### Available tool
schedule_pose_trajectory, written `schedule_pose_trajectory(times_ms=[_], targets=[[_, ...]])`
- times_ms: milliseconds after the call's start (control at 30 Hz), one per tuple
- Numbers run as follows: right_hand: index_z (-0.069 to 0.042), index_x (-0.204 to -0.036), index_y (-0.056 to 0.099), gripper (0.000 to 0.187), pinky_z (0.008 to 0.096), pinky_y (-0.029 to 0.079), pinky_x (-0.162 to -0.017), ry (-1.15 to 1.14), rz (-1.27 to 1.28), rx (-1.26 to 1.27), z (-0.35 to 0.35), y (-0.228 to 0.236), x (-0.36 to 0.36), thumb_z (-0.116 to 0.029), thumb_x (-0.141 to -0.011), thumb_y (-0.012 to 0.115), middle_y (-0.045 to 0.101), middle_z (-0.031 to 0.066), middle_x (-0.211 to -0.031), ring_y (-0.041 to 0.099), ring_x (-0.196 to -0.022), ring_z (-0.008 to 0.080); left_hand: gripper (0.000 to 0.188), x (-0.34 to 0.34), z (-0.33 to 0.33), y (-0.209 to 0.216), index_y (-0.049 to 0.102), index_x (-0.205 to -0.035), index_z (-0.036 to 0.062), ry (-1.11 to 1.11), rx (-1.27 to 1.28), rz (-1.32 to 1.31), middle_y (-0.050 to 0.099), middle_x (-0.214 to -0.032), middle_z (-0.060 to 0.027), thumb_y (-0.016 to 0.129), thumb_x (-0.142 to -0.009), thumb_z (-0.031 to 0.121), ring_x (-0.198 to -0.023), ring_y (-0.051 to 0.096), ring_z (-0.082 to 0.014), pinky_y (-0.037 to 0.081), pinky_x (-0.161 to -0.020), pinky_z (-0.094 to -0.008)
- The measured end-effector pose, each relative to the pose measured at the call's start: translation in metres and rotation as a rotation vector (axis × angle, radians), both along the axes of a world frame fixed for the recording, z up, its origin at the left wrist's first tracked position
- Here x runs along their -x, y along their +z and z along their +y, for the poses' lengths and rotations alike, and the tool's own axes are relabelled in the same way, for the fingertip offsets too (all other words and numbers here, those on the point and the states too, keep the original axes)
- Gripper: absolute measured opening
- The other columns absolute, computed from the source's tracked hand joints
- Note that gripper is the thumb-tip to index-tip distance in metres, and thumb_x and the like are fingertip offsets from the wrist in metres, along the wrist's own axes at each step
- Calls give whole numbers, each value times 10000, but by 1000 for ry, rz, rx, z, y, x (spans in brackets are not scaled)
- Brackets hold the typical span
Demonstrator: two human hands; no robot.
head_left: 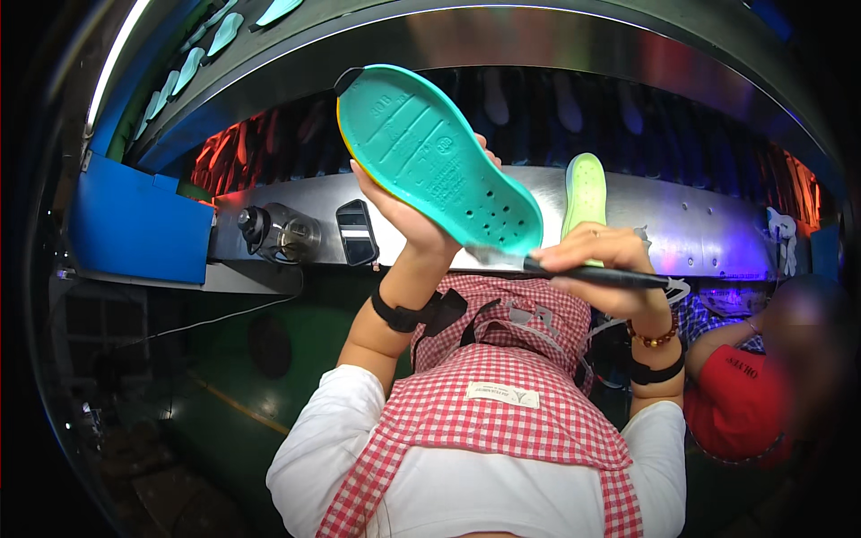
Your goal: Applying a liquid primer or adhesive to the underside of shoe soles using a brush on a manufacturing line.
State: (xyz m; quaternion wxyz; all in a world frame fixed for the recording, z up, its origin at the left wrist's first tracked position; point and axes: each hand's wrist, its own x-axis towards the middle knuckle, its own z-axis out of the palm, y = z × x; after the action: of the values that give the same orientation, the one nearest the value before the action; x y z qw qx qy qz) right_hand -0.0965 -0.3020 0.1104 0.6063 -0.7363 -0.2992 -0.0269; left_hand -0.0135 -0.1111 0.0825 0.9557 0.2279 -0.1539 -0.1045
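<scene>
teal sole held up, brush at its edge

the left hand has its grip closed on a teal shoe sole, fingers behind it and the thumb side under its lower edge, so the sole stands tilted in the air with its moulded underside facing the camera. the sole's narrow end points up and to the left, its wider end down and to the right; a thin yellow layer shows along its left rim. the right hand has its grip closed round a slim dark-handled brush, held nearly level, and the brush's tip touches the lower right edge of the sole. both wrists wear dark bands, and the right also wears a string of brown beads.

below the hands a red-and-white checked apron covers white sleeves. behind them runs a curved metal worktop of a machine, with a pale green sole standing upright on it just past the right hand. a black switch and a round fitting sit on its left part, beside a blue box. more teal soles hang in a row at upper left. another person in a red top sits at lower right.
</scene>
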Motion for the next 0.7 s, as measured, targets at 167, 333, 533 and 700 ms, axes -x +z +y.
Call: schedule_pose_trajectory(times_ms=[167,333,533,700], targets=[[-7,-886,652,235,284,472,-724,-249,188,-102,-8,-6,-5,45,-658,673,653,105,-856,603,-798,184,871,2,-6,11,490,-1126,15,90,-124,180,558,-971,-207,152,-760,730,-770,565,-306,465,-717,-426],[16,-888,641,236,310,448,-816,149,117,-94,-9,-2,0,50,-654,655,631,147,-927,589,-871,215,880,-5,5,8,454,-1168,11,-90,-87,53,545,-1009,-217,167,-759,736,-831,564,-322,465,-747,-433],[61,-932,576,194,339,461,-867,-82,615,-813,8,-20,3,16,-744,589,614,195,-939,599,-916,240,775,26,-8,11,305,-1312,24,-199,55,246,388,-1279,-215,265,-831,631,-1131,438,-357,371,-940,-475],[33,-921,624,201,265,478,-790,28,399,-164,7,3,14,47,-721,632,639,145,-942,615,-874,179,520,23,3,-14,401,-1225,-7,-394,-141,7,546,-1098,-158,412,-872,375,-964,573,-215,472,-834,-345]])
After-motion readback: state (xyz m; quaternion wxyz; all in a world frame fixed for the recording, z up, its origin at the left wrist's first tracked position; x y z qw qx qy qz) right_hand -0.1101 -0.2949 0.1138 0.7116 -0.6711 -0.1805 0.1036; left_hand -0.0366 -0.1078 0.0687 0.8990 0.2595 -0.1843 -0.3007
